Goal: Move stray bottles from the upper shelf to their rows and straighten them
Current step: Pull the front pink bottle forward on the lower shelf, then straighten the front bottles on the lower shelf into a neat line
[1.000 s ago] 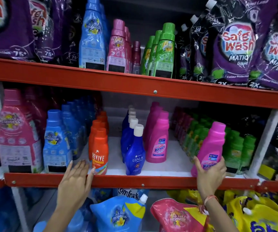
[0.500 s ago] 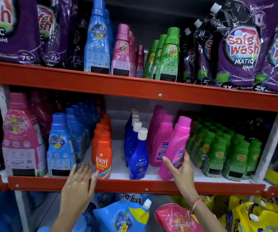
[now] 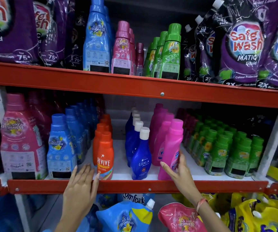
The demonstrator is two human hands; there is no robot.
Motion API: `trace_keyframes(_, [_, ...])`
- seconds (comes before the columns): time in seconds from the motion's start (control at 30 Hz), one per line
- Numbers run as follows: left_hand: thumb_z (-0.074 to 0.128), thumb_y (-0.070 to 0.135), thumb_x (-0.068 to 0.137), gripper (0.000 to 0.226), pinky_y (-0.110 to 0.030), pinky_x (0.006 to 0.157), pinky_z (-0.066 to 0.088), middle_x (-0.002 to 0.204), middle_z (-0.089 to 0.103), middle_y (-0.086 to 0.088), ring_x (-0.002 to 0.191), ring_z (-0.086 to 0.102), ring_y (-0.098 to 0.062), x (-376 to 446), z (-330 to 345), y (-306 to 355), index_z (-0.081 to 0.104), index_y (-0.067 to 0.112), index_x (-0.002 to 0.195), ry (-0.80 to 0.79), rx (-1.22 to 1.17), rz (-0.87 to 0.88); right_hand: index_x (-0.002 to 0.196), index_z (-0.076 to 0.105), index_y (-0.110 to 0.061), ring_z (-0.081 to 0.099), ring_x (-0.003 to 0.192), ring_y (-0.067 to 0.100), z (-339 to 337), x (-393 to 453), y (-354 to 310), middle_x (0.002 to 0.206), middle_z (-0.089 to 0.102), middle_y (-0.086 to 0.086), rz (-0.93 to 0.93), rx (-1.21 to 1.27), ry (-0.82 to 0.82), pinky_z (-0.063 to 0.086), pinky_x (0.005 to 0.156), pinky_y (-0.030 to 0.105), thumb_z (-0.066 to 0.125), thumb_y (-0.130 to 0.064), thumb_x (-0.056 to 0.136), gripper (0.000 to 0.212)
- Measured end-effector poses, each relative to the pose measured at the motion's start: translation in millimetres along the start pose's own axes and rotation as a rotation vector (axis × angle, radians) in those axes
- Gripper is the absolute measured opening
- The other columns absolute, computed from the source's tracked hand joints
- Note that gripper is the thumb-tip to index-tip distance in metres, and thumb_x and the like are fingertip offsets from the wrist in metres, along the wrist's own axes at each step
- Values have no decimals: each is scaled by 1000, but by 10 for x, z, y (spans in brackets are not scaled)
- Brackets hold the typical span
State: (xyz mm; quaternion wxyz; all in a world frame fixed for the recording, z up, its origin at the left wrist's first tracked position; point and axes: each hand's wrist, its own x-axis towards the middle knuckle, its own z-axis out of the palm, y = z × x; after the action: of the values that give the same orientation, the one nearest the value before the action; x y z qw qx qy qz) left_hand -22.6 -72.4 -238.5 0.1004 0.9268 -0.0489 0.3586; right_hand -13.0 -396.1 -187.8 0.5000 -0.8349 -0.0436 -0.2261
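Note:
A bright pink Vanish bottle (image 3: 171, 148) stands tilted at the front of the pink Vanish row (image 3: 160, 126) on the middle shelf (image 3: 134, 185). My right hand (image 3: 179, 171) grips its lower part. My left hand (image 3: 81, 185) is open, fingers spread, over the shelf's red front rail, just below and left of the front orange Revive bottle (image 3: 105, 156). A row of blue Ujala bottles (image 3: 140, 153) stands between the orange and pink rows. On the upper shelf (image 3: 118, 84) stand tall blue (image 3: 97, 39), pink (image 3: 122, 49) and green (image 3: 170, 52) bottles.
Purple Safewash pouches (image 3: 243, 49) fill both ends of the upper shelf. Blue (image 3: 61, 148), large pink (image 3: 21, 139) and green bottles (image 3: 218, 153) crowd the middle shelf. Softener refill pouches (image 3: 126, 218) lie on the shelf below. A white upright (image 3: 272, 141) stands at right.
My right hand has carried the pink Vanish bottle leftward from in front of the green bottles to the front of the pink row. My left hand has stayed near the rail.

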Motion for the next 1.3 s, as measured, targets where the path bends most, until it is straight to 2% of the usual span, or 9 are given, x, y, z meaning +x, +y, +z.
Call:
trace_keyframes(0.17, [21,45,98,64,-37,116,22,112,71,-10,108,64,-24,-25,-9,-14,67,4,113,48,-114,2,146,32,-22,43,133,14,155,-181,-84,145,47,2,-46,-91,240,35,113,35,71,-48,82,80])
trace_keyframes(0.27, [18,50,96,64,-35,115,20,108,71,-4,104,63,-20,-33,-55,37,65,11,115,25,-203,-63,131,48,-21,43,121,14,409,-432,-359,129,51,-1,-160,-92,534,40,105,40,59,-46,88,51])
trace_keyframes(0.4, [28,46,91,59,-35,115,21,118,66,-8,113,58,-23,35,-180,125,53,10,130,-39,-367,-213,115,61,-27,60,110,10,800,-634,-781,114,60,-9,-219,151,169,51,95,36,58,-31,94,21])
trace_keyframes(0.5, [29,46,98,54,-37,110,30,137,56,-7,129,47,-26,130,-400,272,45,16,139,-34,-582,-364,132,51,-31,54,121,-5,1096,-644,-1040,136,56,-13,-7,322,-168,44,105,19,55,-38,96,37])
trace_keyframes(0.57, [24,48,97,52,-30,96,37,130,60,-4,123,51,-24,208,-518,347,50,22,134,-18,-763,-426,142,45,-26,50,125,-3,1254,-535,-1174,143,49,-11,187,441,-268,37,108,15,52,-56,91,59])
trace_keyframes(0.67, [14,81,79,80,-28,100,37,121,62,5,116,51,-13,328,-541,322,56,30,125,-105,-1072,-532,94,67,-17,63,89,4,1332,-354,-1279,94,70,-2,394,628,-312,41,100,24,43,-59,93,48])
trace_keyframes(0.73, [17,97,58,110,-39,113,32,136,55,1,125,49,-12,400,-495,263,49,26,135,-177,-1264,-598,74,55,-23,58,66,2,1393,-253,-1280,70,60,-7,455,701,-311,47,81,24,38,-49,99,40])
trace_keyframes(1.0, [26,105,20,153,-28,103,33,143,49,-11,115,51,-11,472,-611,144,39,13,142,-318,-1485,-611,94,67,-19,72,79,10,1538,-151,-1220,88,75,3,504,732,-412,55,58,17,28,-59,97,56])
trace_keyframes(1.3, [24,105,24,152,-28,108,31,146,46,-11,129,46,-16,391,-733,49,36,13,144,-345,-1427,-585,90,65,-23,68,85,9,1608,-143,-1338,89,72,-2,515,705,-427,52,70,22,26,-60,97,54])
